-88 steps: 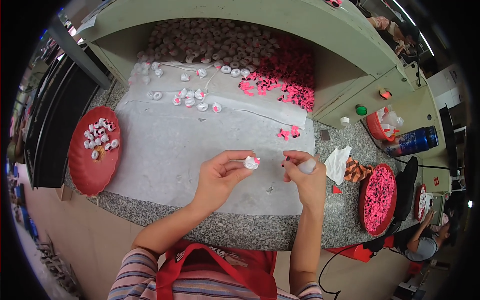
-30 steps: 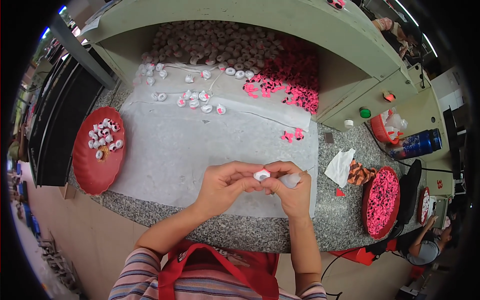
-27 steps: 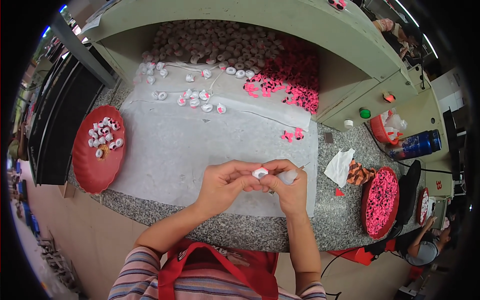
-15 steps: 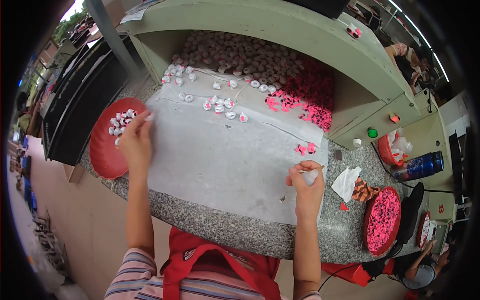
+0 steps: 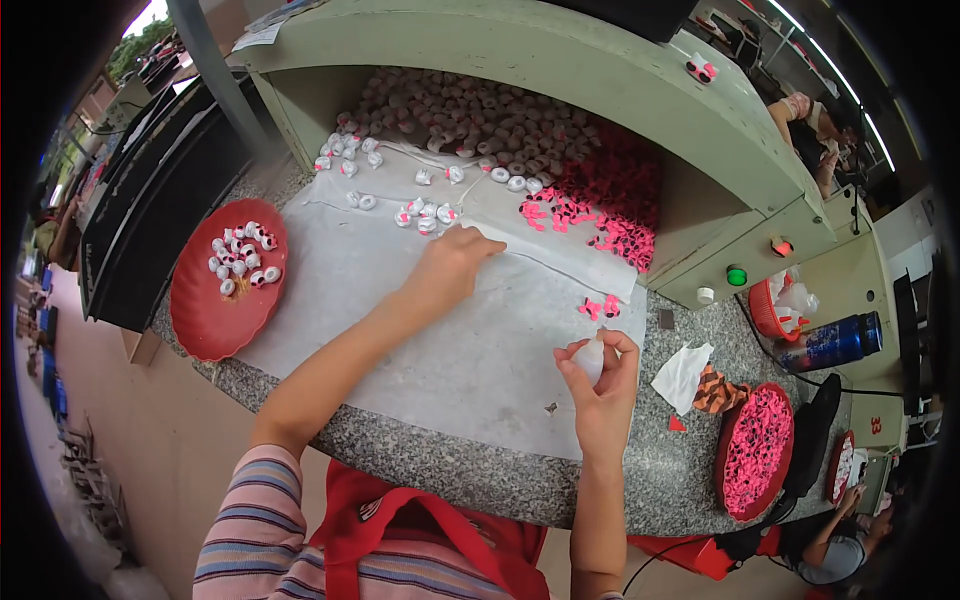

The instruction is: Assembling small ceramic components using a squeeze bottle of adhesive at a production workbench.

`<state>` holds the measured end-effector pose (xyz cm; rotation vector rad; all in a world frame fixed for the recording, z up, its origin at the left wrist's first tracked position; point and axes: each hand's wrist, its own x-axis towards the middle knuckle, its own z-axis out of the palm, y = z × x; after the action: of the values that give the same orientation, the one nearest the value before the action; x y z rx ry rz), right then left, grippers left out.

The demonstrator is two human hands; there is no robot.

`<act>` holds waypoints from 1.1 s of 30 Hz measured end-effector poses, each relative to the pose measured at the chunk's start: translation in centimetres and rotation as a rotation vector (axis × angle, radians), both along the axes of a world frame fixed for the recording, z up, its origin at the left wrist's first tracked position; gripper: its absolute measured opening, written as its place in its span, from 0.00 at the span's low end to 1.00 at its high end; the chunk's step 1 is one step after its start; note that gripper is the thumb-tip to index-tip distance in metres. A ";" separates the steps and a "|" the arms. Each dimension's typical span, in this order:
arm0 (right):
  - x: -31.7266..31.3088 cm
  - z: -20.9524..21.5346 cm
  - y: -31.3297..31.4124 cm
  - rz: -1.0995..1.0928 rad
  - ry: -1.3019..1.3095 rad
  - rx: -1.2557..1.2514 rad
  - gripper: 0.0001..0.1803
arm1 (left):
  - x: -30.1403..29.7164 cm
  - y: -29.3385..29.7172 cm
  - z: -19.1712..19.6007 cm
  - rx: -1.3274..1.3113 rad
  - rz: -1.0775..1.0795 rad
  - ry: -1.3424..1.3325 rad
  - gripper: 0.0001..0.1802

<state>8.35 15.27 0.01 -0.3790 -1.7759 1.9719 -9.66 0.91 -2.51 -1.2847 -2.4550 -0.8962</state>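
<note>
My left hand (image 5: 448, 272) reaches over the middle of the white sheet, close to several small white ring-like pieces (image 5: 427, 212) with pink patches. One finger points right; the others are mostly hidden under the hand, so its grip cannot be told. Closed fingers of my right hand (image 5: 604, 398) hold a small whitish squeeze bottle (image 5: 590, 362), its narrow tip upward, above the sheet's right side. Just beyond it lie a few pink-and-black bits (image 5: 600, 307). A red scalloped dish (image 5: 205, 320) at the left holds several white pieces with dark and pink parts.
Under the green cabinet (image 5: 690, 225) lie heaps of white pieces (image 5: 470, 120) and pink pieces (image 5: 625, 240). Rightward on the granite top (image 5: 660, 460) are a white cloth scrap (image 5: 683, 376), a patterned cloth (image 5: 718, 390), a dish of pink pieces (image 5: 757, 450) and a blue bottle (image 5: 835, 342).
My left hand has moved from beside the red dish rightward to the white pieces on the sheet. The right hand keeps the squeeze bottle, now turned more upright. The view has shifted slightly.
</note>
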 end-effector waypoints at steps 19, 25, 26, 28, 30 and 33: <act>2.1 2.9 -0.5 -0.147 -0.013 0.022 0.16 | 7.4 -1.9 4.3 0.814 -0.157 -1.814 0.17; 2.4 3.5 -1.6 -0.275 0.109 0.180 0.16 | 10.4 -1.6 3.7 0.650 -0.108 -1.108 0.24; 2.7 3.6 -1.7 -0.253 0.098 0.185 0.16 | 10.5 -1.6 3.8 0.670 -0.084 -1.057 0.23; 2.9 3.5 -1.8 -0.229 0.083 0.190 0.17 | 9.5 -2.0 4.1 0.730 -0.125 -1.283 0.22; 2.8 3.3 -1.7 -0.257 0.095 0.191 0.17 | 9.2 -2.2 4.1 0.788 -0.166 -1.508 0.21; 2.9 3.2 -1.8 -0.255 0.084 0.192 0.17 | 9.2 -2.3 3.7 0.759 -0.156 -1.500 0.21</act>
<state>11.26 13.47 3.25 -0.4277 -1.7496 1.6054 -0.48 -1.40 1.14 -0.4433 -2.0638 -3.2378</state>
